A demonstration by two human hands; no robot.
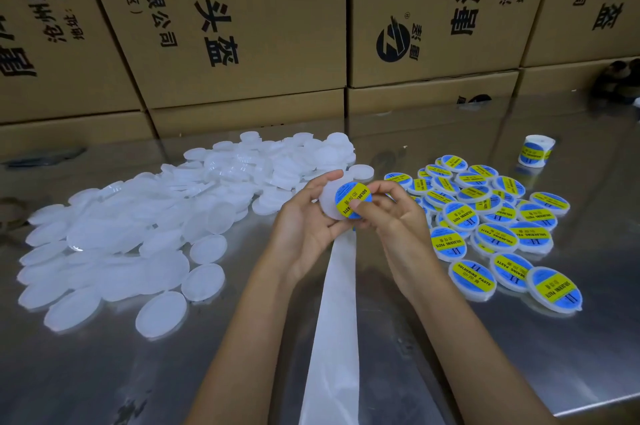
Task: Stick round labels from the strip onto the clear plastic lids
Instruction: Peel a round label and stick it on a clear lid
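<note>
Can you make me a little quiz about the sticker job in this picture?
1. True or false: the left hand holds a clear lid.
2. Which side of the steel table has the finished labelled lids: A left, B right?
3. Fill in: the right hand presses a round ____ onto the lid.

Key: 1 true; 2 B; 3 label.

Printed cardboard boxes (pixel 242 26) stand stacked behind the shiny metal table (pixel 519 355).

Left hand (pixel 308 217) and right hand (pixel 388 210) raised together, fingers curled, pinching.
</note>
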